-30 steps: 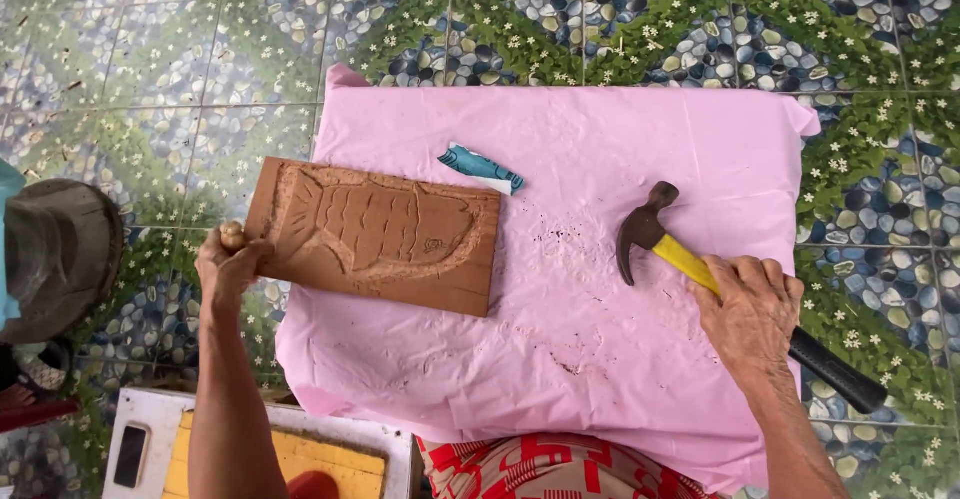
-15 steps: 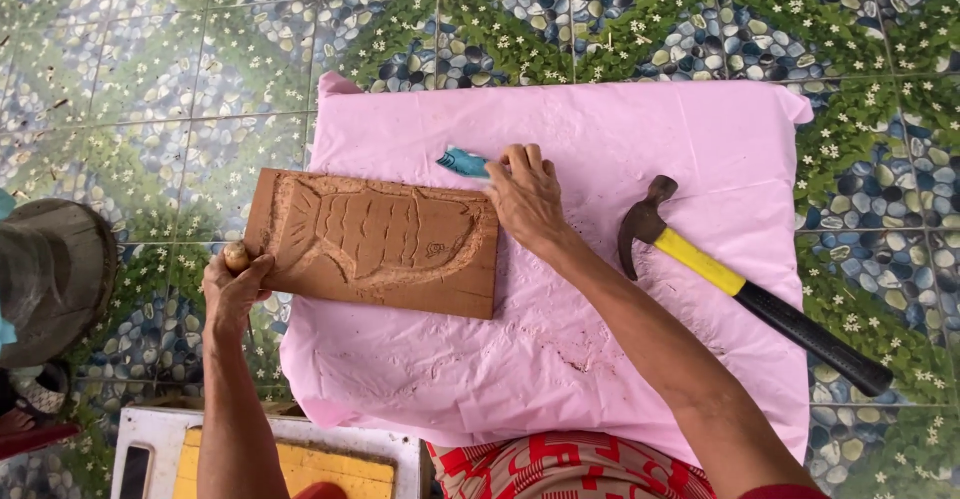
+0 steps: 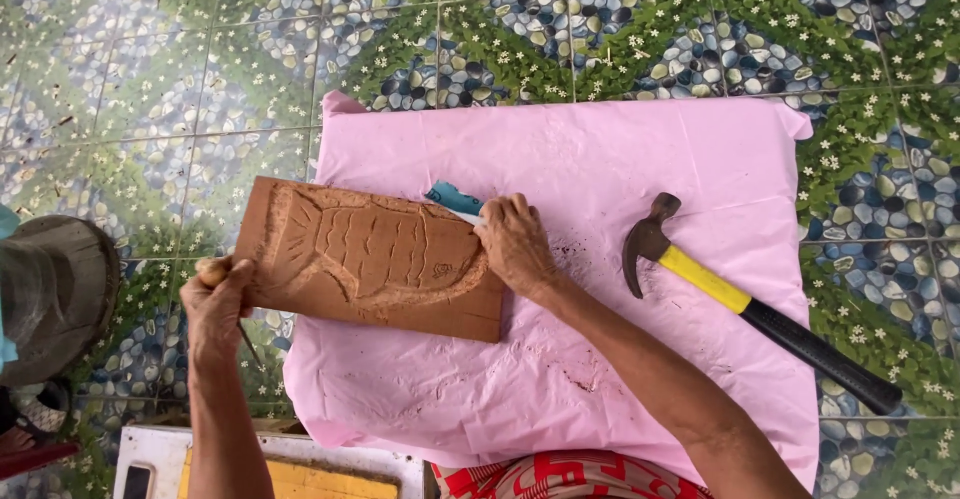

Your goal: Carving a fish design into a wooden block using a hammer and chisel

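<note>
- The right hand (image 3: 515, 242) lies palm down at the upper right corner of the carved wooden board (image 3: 375, 257), fingers curled and pinched onto the end of a small teal-handled tool (image 3: 453, 199) that lies at the board's top edge.
- Its forearm runs from the lower right of the view, up and to the left across the pink cloth (image 3: 600, 159), the wrist almost straight.
- The left hand (image 3: 215, 299) is at the board's lower left corner, closed in a fist round a thin tool with a rounded wooden handle (image 3: 212, 271); a slim dark shaft sticks out below the fist.
- The left forearm rises nearly straight from the bottom edge of the view.
- The board lies flat, a fish shape cut into it in relief, its right part on the cloth and its left end over the patterned tile floor (image 3: 150, 79).
- A claw hammer (image 3: 745, 304) with a yellow and black handle lies on the cloth, right of the right hand and apart from it.
- A dark round object (image 3: 55, 294) sits at the left edge.
</note>
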